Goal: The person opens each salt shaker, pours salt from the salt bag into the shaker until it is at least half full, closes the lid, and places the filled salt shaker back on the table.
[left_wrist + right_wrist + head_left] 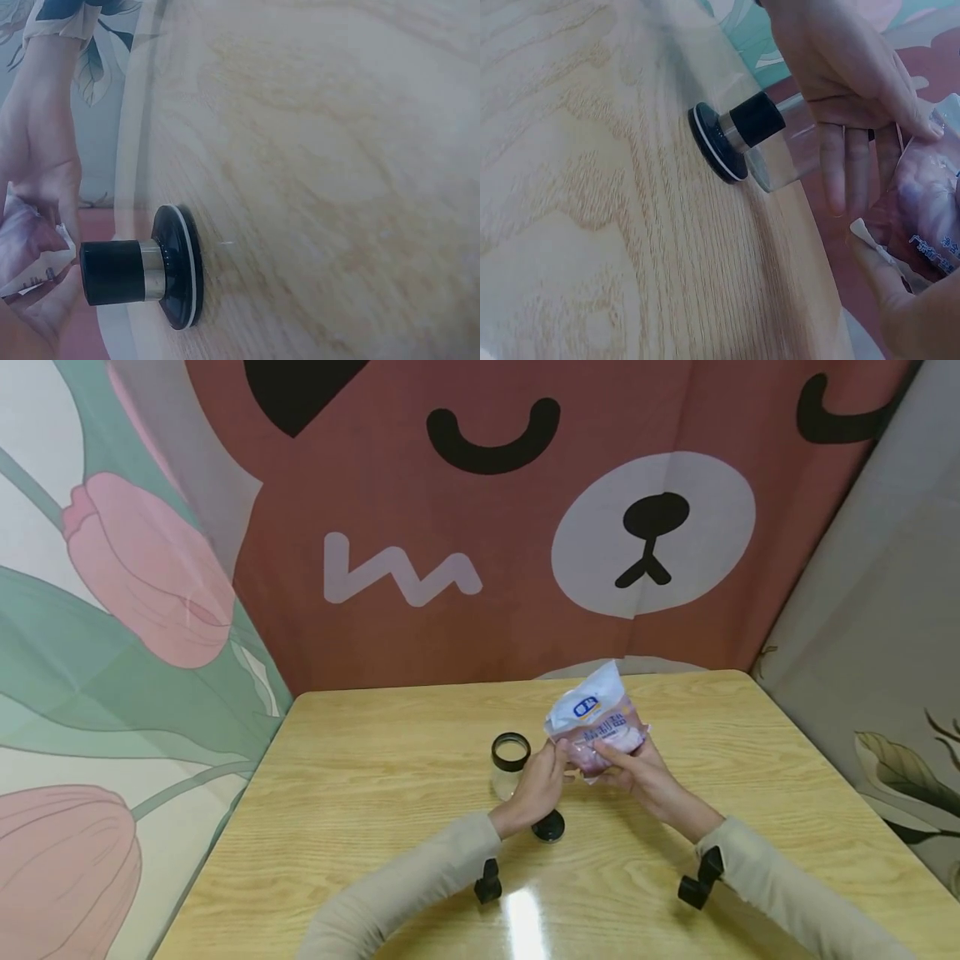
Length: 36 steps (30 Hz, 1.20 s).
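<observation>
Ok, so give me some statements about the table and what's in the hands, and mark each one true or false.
1. The left hand and right hand are both on the packet. True.
2. The black lid rests on the wooden table. True.
3. The packet is lying on the table. False: it is held up in the hands.
4. The clear jar has a black rim. True.
5. The jar is closed. False: its top is open.
6. The lid's knob points down. False: the knob points up.
</observation>
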### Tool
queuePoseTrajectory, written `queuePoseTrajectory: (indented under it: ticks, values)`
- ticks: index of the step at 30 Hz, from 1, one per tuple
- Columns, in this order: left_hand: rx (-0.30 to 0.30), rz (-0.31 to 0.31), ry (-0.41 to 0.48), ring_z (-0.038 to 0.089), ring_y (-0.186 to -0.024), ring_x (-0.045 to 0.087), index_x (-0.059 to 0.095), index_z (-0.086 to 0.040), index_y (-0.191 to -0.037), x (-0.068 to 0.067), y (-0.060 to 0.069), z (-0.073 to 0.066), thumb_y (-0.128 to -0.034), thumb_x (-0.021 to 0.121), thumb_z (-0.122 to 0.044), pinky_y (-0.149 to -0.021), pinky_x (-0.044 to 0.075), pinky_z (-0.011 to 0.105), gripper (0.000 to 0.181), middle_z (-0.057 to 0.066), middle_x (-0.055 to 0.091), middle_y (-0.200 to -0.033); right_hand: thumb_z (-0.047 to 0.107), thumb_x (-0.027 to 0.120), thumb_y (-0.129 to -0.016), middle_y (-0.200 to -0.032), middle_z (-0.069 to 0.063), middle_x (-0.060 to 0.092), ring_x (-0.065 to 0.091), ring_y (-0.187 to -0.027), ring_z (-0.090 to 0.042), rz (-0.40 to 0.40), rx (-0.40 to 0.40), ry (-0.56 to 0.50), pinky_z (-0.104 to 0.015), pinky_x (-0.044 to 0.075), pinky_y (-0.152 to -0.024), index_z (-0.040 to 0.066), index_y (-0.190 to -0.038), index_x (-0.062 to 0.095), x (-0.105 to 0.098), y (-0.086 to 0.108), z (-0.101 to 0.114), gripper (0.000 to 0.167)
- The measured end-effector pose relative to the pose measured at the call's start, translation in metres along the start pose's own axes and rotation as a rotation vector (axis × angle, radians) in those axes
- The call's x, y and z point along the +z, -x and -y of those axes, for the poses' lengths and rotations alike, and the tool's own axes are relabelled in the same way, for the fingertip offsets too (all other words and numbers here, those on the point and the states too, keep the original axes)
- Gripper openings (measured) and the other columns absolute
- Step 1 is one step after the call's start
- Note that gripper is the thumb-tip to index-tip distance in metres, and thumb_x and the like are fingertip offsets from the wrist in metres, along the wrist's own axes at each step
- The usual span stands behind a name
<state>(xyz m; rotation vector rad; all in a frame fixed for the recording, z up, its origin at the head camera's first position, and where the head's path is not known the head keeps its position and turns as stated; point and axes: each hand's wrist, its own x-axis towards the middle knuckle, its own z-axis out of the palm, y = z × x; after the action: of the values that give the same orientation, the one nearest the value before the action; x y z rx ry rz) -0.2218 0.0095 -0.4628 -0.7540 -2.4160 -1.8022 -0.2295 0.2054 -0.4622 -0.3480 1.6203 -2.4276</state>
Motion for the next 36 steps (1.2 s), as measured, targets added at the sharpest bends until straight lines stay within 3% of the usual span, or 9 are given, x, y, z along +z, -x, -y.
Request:
queuePoseTrajectory:
  ticks: [5, 15, 27, 36]
  values:
    - [-0.02, 0.018, 0.039, 0.034, -0.096, 0.07, 0.046, 0.003, -0.134, -0.001, 0.002, 0.001, -0.1115, 0.023, -0.027, -0.077, 0.06, 0.038, 0.043, 0.024, 0.064, -0.116, -0.002, 0.055, -0.1, -0.12, -0.005, 0.06, 0.067, -0.099, -0.023, -0.043, -0.039, 0.061, -0.046, 0.06, -0.075, 0.026, -0.14, 0.038, 0.004, 0.0, 0.001, 0.052]
    - [-0.061, 0.038, 0.144, 0.041, -0.096, 0.068, 0.04, -0.001, -0.142, 0.001, 0.001, 0.002, -0.1114, 0.022, -0.029, -0.077, 0.06, 0.038, 0.045, 0.023, 0.062, -0.114, -0.004, 0.059, -0.097, -0.112, -0.006, 0.064, 0.068, -0.09, -0.021, -0.07, -0.116, 0.139, -0.043, 0.061, -0.067, 0.017, -0.131, 0.048, 0.009, 0.0, 0.001, 0.042]
    - [-0.091, 0.021, 0.148, 0.041, -0.096, 0.068, 0.042, 0.003, -0.137, 0.003, 0.004, 0.007, -0.111, 0.019, -0.031, -0.074, 0.061, 0.041, 0.049, 0.024, 0.064, -0.111, 0.002, 0.067, -0.094, -0.105, -0.003, 0.067, 0.069, -0.083, -0.017, -0.144, -0.123, 0.326, -0.037, 0.061, -0.062, 0.018, -0.129, 0.046, 0.01, -0.001, 0.002, 0.045]
    - [-0.09, -0.002, 0.16, 0.041, -0.096, 0.068, 0.044, 0.002, -0.136, 0.005, 0.003, 0.01, -0.1113, 0.021, -0.03, -0.075, 0.061, 0.04, 0.047, 0.023, 0.064, -0.109, 0.003, 0.067, -0.094, -0.103, -0.004, 0.067, 0.068, -0.079, -0.016, -0.137, -0.148, 0.347, -0.035, 0.06, -0.059, 0.017, -0.13, 0.045, 0.012, -0.001, 0.004, 0.045]
